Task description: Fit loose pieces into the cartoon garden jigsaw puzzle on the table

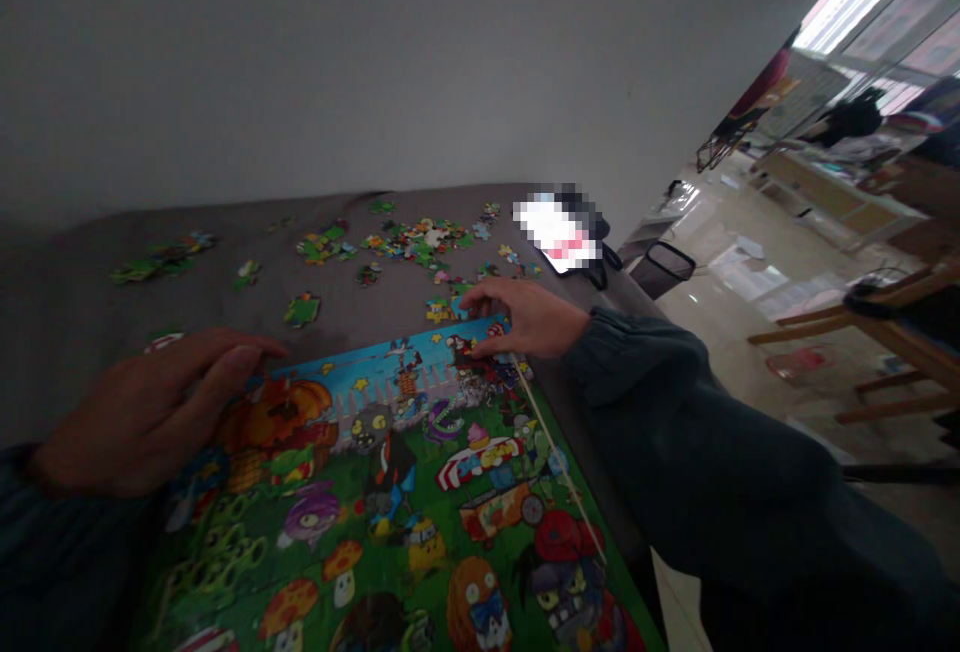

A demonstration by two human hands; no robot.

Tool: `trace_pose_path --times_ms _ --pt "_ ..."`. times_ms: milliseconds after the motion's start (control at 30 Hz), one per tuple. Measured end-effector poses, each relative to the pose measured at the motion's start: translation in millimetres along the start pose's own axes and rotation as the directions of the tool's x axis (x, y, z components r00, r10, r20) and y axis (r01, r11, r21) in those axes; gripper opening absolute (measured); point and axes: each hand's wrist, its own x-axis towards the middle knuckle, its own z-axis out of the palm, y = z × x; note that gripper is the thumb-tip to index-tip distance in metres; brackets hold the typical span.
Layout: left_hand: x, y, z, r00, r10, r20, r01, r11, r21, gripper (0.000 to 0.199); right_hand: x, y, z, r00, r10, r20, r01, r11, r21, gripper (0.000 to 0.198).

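Observation:
A glossy, colourful cartoon puzzle board lies in front of me, with plants, zombies, mushrooms and a blue strip along its far edge. My left hand rests over its far left corner by the pumpkin picture, fingers stretched out, palm down. At the far right corner, my right hand is curved, with the thumb over the printed face and the fingers past the edge. A gap shows between thumb and fingers. Beside those fingertips sit a few loose puzzle pieces, one of them blue. A thin pale strip runs down the board's right side.
More jigsaw pieces lie on the grey cloth surface: a heap at the back, a joined green cluster at left, and a single green piece. A blurred-out bright object stands back right. Beyond are a wooden chair and tiled floor.

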Motion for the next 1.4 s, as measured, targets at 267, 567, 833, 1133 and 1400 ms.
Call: trace_pose_path --times_ms 267,567,833,1133,1400 --pt "-1.8 17.5 -4.6 0.999 -0.041 -0.014 0.04 0.997 -0.061 0.055 1.5 6.1 -4.2 0.999 0.035 0.023 -0.036 0.998 0.044 0.048" --pt "-6.1 37.5 -7.3 0.993 -0.118 -0.017 0.117 0.99 -0.077 0.052 2.7 15.0 -11.6 0.998 0.015 -0.056 -0.01 0.997 0.077 0.041" --pt "-1.8 15.8 -3.8 0.999 -0.043 0.01 0.044 0.998 -0.036 0.058 -2.8 21.8 -20.5 0.993 -0.096 0.072 0.097 0.995 -0.018 0.06" --pt "-0.2 3.8 -1.0 1.0 0.01 0.011 -0.01 1.0 -0.013 0.058 -5.0 15.5 -23.2 0.994 -0.094 0.049 0.09 0.994 0.067 0.044" --pt "-2.1 36.3 -9.8 0.999 -0.042 0.006 0.042 0.998 -0.042 0.064 -12.1 -18.4 -1.5 0.984 -0.147 0.098 0.096 0.911 0.4 0.042"
